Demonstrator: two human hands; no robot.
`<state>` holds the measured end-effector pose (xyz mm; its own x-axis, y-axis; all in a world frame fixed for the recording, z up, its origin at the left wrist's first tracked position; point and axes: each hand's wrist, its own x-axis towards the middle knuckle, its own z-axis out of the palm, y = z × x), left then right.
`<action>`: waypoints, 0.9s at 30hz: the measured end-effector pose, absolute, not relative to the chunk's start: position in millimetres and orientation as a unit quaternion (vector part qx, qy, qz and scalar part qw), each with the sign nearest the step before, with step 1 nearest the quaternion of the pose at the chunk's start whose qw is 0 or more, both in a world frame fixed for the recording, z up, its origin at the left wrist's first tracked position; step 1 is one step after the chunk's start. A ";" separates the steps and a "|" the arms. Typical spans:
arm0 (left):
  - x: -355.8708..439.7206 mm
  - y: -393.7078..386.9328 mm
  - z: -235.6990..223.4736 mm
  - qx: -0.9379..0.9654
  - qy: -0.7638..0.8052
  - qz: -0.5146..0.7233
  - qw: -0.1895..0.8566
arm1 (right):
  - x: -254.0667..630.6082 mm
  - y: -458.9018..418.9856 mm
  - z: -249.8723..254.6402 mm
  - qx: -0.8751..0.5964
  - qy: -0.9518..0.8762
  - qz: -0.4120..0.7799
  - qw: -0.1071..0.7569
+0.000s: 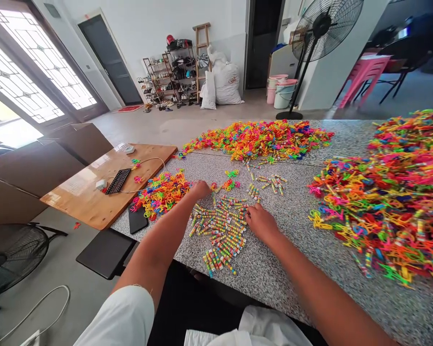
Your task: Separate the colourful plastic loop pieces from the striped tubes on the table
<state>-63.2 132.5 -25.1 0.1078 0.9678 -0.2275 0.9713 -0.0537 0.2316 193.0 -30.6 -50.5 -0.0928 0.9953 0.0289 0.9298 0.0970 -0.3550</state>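
Observation:
A spread of small striped tubes [225, 226], mostly yellow and green, lies on the speckled stone table [284, 283] in front of me. My left hand [201, 189] is at the upper left of the tubes, beside a heap of bright plastic loop-shaped pieces [166, 190]. Its fingers are curled and partly hidden, so what they hold cannot be made out. My right hand [262, 222] rests at the right edge of the tubes with fingertips pinched together against them. Whether a tube is between those fingertips is unclear. A few loose plastic pieces [231, 184] lie just past my left hand.
More plastic pieces form a long heap [259, 137] at the back and a large heap [389, 202] on the right. A wooden board [82, 192] with a black rack-like item [118, 181] adjoins the left. A dark phone-like slab [138, 220] lies near the table edge. Fans stand around.

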 end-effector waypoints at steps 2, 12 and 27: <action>-60.3 128.2 -25.9 0.727 0.666 0.020 0.166 | 196.7 -30.5 -50.0 -0.675 -0.696 0.164 0.183; -52.1 83.3 -20.1 0.716 0.671 0.136 0.139 | 211.9 -52.0 -34.8 -0.561 -0.377 0.512 0.530; -15.3 68.9 -15.4 0.675 0.654 0.219 0.263 | 208.4 -76.5 -43.9 -0.536 -0.339 0.542 0.551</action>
